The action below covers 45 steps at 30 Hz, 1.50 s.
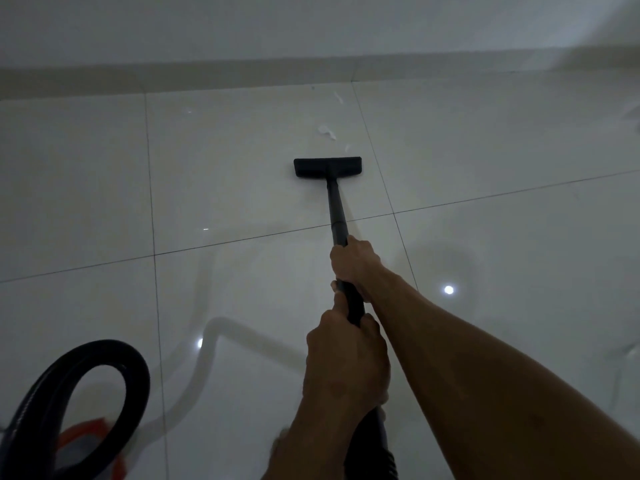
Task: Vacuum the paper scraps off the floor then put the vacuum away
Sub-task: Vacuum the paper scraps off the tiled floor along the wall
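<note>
A black vacuum wand (pixel 336 206) runs from my hands down to its flat floor head (pixel 327 167), which rests on the glossy white tiled floor (pixel 242 174). My right hand (pixel 353 265) grips the wand farther along. Nearer to me, my left hand (pixel 346 358) grips the handle. White paper scraps (pixel 327 131) lie just beyond the head, with a smaller scrap (pixel 347 147) right at its far edge and another scrap (pixel 338 97) closer to the wall.
The black hose (pixel 104 355) loops at the bottom left above the orange vacuum body (pixel 86 441). A wall with a skirting board (pixel 242 74) runs across the back. Pale shapes that may be more scraps (pixel 628 114) show at the right edge.
</note>
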{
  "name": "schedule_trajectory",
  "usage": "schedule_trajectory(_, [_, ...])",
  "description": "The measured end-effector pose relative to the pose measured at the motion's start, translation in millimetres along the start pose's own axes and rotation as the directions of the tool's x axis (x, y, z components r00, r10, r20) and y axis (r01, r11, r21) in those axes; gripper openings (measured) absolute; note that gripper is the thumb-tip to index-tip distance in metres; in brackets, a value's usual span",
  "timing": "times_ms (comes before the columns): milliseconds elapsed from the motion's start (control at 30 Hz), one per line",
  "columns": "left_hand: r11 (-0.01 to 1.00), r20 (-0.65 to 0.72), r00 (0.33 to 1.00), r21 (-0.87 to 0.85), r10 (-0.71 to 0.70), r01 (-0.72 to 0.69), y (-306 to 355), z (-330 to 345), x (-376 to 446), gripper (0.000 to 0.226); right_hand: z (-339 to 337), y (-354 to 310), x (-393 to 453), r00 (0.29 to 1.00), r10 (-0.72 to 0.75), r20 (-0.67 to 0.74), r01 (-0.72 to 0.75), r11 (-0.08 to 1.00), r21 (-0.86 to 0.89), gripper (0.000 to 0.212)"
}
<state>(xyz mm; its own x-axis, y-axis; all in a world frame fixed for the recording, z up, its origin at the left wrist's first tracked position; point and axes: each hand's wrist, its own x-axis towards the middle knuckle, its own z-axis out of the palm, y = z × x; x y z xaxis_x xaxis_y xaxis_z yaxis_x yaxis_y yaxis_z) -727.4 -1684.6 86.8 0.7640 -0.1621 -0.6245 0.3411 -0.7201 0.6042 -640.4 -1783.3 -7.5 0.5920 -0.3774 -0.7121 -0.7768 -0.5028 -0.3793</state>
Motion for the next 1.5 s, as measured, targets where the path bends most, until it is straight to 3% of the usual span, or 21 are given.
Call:
schedule_trajectory(233, [0.999, 0.027, 0.999, -0.033, 0.018, -0.017, 3.0, 7.8, 13.5, 0.031, -5.1, 4.5, 11.5, 0.995, 0.091, -0.051, -0.085, 0.991, 0.108, 0.038])
schedule_trajectory(433, [0.998, 0.045, 0.999, -0.06, 0.016, -0.014, 9.0, 3.3, 35.8, 0.031, -8.3, -9.4, 32.2, 0.995, 0.076, -0.061, -0.066, 0.986, 0.155, 0.04])
schedule_trajectory(567, [0.999, 0.025, 1.0, -0.047, 0.014, -0.013, 21.9, -3.6, 58.9, 0.033, -19.3, -26.1, 53.2, 0.999, 0.011, -0.041, -0.007, 0.997, 0.079, 0.039])
schedule_trajectory(800, [0.998, 0.012, 1.0, -0.063, -0.013, 0.013, 54.8, -16.5, 122.6, 0.034, -46.5, -63.0, 112.7, 0.996, 0.028, -0.087, -0.017, 0.992, 0.122, 0.04])
schedule_trajectory(1267, [0.977, 0.081, 0.991, -0.18, -0.103, 0.117, 140.1, -42.8, 231.6, 0.028, -116.7, -130.4, 225.7, 0.995, -0.079, -0.066, 0.072, 0.993, -0.093, 0.041])
schedule_trajectory(1500, [0.963, 0.082, 0.984, -0.209, -0.158, 0.172, 155.7, -56.3, 268.1, 0.028, -129.5, -157.9, 251.8, 0.996, -0.069, -0.06, 0.072, 0.997, 0.036, 0.044])
